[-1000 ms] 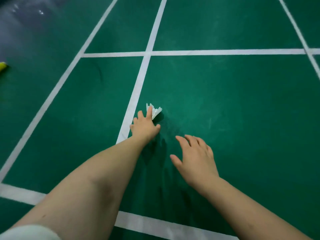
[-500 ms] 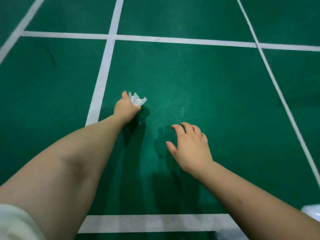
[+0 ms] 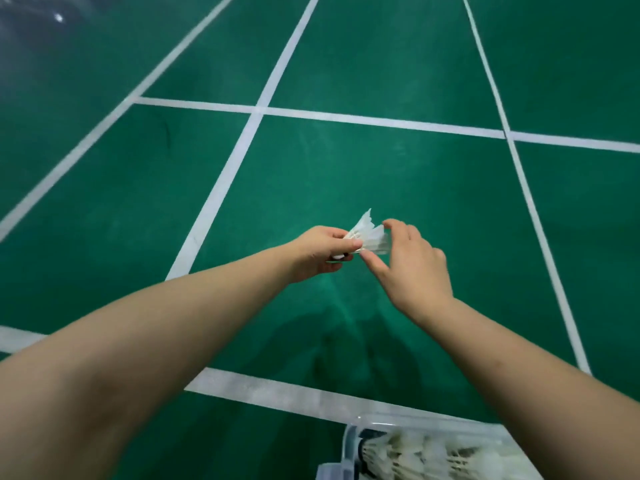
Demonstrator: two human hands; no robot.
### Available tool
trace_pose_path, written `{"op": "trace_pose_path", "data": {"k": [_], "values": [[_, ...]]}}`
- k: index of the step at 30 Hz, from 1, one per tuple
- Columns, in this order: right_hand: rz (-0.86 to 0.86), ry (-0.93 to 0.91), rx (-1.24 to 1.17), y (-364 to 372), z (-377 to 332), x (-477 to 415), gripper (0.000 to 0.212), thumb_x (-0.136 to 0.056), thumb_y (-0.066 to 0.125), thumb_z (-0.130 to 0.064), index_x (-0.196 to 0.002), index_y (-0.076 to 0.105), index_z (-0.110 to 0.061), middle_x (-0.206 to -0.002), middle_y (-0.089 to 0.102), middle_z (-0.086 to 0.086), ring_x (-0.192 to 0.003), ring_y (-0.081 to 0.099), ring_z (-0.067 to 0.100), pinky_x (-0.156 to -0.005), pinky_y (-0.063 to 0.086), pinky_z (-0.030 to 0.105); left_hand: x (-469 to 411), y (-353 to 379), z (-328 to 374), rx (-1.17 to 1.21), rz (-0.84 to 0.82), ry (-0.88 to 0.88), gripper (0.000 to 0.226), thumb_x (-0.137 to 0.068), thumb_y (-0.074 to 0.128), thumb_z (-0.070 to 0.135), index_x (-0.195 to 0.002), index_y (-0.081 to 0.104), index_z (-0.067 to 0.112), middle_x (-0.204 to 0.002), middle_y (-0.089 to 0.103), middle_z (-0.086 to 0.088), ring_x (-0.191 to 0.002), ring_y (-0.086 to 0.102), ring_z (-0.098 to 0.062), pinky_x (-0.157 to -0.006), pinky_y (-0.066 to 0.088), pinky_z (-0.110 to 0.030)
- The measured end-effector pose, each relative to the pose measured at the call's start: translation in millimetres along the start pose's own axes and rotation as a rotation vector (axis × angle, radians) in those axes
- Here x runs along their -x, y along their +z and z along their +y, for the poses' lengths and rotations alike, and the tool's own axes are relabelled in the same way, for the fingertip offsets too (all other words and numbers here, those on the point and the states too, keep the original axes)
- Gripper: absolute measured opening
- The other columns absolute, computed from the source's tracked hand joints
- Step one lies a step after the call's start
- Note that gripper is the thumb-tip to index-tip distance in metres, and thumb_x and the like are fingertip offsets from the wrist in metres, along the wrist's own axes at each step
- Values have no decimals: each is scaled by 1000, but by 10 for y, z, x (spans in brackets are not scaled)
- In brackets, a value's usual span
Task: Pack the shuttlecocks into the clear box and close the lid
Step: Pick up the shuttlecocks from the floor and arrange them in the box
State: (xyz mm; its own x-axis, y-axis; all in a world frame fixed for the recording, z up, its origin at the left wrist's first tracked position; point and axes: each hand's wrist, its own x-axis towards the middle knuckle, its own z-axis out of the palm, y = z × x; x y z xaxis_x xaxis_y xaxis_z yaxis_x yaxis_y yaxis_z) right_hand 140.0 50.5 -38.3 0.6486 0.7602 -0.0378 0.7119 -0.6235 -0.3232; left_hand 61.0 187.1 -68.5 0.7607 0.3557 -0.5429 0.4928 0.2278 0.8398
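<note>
Both arms reach forward over the green court floor (image 3: pixel 398 188), bare to above the elbow, and the hands meet in the middle of my view. I see the left hand (image 3: pixel 320 252) turned thumb-up, its fingers (image 3: pixel 337 237) curled tight around the cork end of a white shuttlecock (image 3: pixel 370 235), which it holds off the floor with the feather skirt pointing right and slightly up. My right hand (image 3: pixel 414 268) comes in from the other side, wrist bent, palm facing left; its thumb touches the lower edge of the feathers and its index finger arches over the top edge, so it pinches the skirt lightly, the other fingers loosely spread behind. The shuttlecock sits between the two hands, touched by both.

At the bottom edge, just right of centre and partly behind my right forearm, I see the clear box (image 3: pixel 349 445) on the floor, with several white shuttlecocks (image 3: pixel 426 455) lying inside it. White court lines (image 3: pixel 221 188) cross the floor around the hands.
</note>
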Motion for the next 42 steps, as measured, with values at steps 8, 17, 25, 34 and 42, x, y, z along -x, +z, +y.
{"op": "trace_pose_path", "data": {"k": [8, 17, 25, 34, 42], "values": [[90, -95, -167, -663, 557, 503, 37, -89, 48, -45, -114, 49, -18, -108, 65, 6, -106, 53, 31, -88, 34, 40, 636, 838, 530, -191, 41, 39, 9, -88, 60, 17, -81, 57, 21, -73, 54, 4, -69, 51, -5, -61, 36, -20], [44, -215, -447, -1292, 942, 1299, 13, -84, 64, -28, -83, 57, -17, -77, 57, -2, -76, 52, 20, -72, 41, 33, 1478, 1477, 619, -447, 51, 93, 8, -87, 62, 23, -92, 59, 19, -82, 60, 2, -72, 55, -7, -61, 40, -20], [-4, -153, -396, -1395, 1178, 2152, 13, -82, 66, -26, -79, 57, -17, -69, 54, -3, -72, 50, 17, -67, 35, 30, 1848, 2095, 373, -812, -51, 169, 28, -85, 62, 32, -102, 61, 10, -77, 58, 1, -67, 52, -10, -63, 42, -22], [-259, -35, -375, -917, 1793, 2595, 15, -80, 67, -22, -73, 58, -13, -64, 53, -4, -59, 44, 10, -57, 34, 22, 1750, 2666, -642, -696, -64, 97, 39, -82, 66, 35, -116, 58, 17, -107, 67, -1, -95, 63, -16, -78, 49, -25], [-465, -150, -170, -631, 1848, 2872, 14, -84, 62, -28, -79, 56, -18, -84, 66, 4, -79, 58, 22, -73, 45, 33, 1854, 2663, -1241, -759, 243, 338, 25, -94, 49, 24, -113, 59, 13, -105, 65, -3, -96, 58, -17, -83, 44, -29]]}}
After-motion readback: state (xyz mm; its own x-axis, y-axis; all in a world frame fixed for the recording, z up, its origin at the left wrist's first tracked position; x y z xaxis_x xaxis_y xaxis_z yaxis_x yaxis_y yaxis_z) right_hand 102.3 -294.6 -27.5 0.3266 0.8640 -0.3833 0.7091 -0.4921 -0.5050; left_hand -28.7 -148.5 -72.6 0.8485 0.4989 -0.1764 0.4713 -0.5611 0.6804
